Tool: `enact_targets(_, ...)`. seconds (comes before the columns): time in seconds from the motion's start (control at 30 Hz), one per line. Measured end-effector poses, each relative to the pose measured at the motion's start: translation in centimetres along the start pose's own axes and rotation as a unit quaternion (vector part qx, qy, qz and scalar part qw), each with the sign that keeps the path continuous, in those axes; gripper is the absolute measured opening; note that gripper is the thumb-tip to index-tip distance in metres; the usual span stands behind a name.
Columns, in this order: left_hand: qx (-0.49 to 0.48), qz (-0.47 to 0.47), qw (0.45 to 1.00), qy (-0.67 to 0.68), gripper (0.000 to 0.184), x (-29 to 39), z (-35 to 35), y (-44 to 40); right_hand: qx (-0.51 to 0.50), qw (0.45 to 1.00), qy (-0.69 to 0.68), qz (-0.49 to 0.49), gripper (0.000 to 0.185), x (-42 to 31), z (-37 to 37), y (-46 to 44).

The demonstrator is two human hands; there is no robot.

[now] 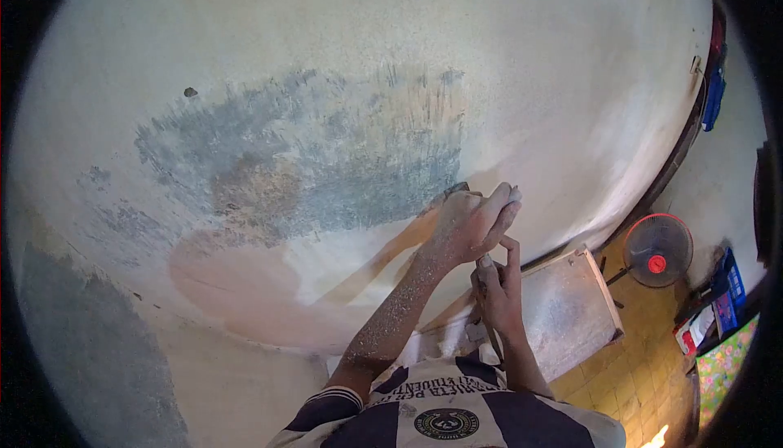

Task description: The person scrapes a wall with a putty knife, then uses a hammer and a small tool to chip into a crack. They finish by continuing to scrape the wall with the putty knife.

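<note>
Dim, soft indoor light; the wall (538, 73) brightens toward its lower right. Brownish shadows (379, 260) slant down-left from the hands (485, 240), which look fairly sharp. Small glare (656, 437) flares at bottom right. Fisheye distortion bows the edges; corners are black.

"How does the wall (555, 64) look?"
"Matt and fairly smooth, except the patch (351, 170), which is rough, streaky and chalky."

"And the shirt (522, 419)?"
"Soft, creased cloth; its round badge (446, 423) looks printed or stitched, I can't tell which."

"The surface (563, 309) beside it?"
"Dull and scuffed, with a wood-like edge."

"The floor (624, 358)?"
"Tiled, faintly shiny."

"That fan (657, 263)?"
"Its hub looks like smooth plastic."
</note>
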State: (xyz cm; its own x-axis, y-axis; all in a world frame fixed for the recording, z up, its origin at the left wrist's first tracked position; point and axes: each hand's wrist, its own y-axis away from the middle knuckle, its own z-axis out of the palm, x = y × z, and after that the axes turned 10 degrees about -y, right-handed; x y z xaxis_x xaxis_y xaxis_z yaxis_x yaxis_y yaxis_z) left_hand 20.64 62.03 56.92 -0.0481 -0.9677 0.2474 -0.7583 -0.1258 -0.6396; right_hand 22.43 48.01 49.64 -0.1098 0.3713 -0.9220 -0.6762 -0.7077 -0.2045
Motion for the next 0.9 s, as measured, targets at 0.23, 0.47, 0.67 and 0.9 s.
enact_targets(0.23,0.073,0.071,0.995,-0.004,0.017,1.6,-1.9,0.0,0.000,0.995,0.090,-0.034,0.040,-0.9,-0.2,-0.5)
enact_targets(0.47,0.122,0.121,0.985,-0.013,0.021,2.1,-2.6,-0.1,0.054,0.952,0.161,-0.255,0.035,0.6,0.6,-1.7)
enact_targets(0.67,0.028,0.090,0.995,-0.041,0.020,1.2,-2.1,-1.7,-0.018,0.957,0.256,-0.133,0.035,-0.2,-0.1,-1.9)
enact_targets(0.9,0.009,0.082,0.995,-0.060,0.020,-0.1,-1.0,-1.4,0.033,0.975,0.175,-0.134,0.033,1.8,0.3,-2.1)
